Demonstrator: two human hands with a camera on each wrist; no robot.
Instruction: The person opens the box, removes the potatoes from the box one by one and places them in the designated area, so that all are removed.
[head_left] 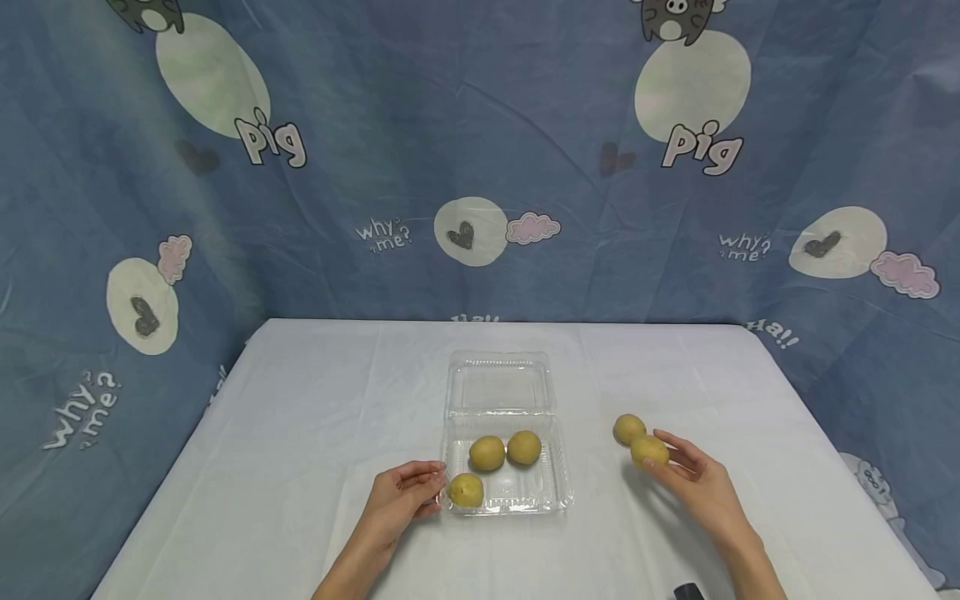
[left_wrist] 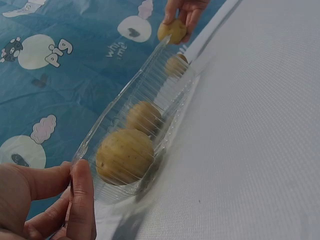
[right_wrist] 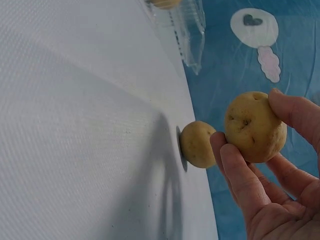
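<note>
A clear plastic clamshell box (head_left: 525,497) lies with its lid (head_left: 501,385) folded back on the white table. Three small potatoes sit in its base: one at the front left (head_left: 467,490), two farther back (head_left: 487,453). My left hand (head_left: 407,498) pinches the left rim of the box between thumb and fingers, as the left wrist view shows up close. Off to the right, my right hand (head_left: 699,483) holds a potato (right_wrist: 254,127) with thumb and fingertips, raised above the table. Another potato (right_wrist: 198,144) rests on the cloth just behind it.
A white cloth (head_left: 337,392) covers the table. Behind and at the sides hangs a blue printed curtain (head_left: 360,125). Near the front edge, by my right forearm, the tip of a black object (head_left: 687,592) shows.
</note>
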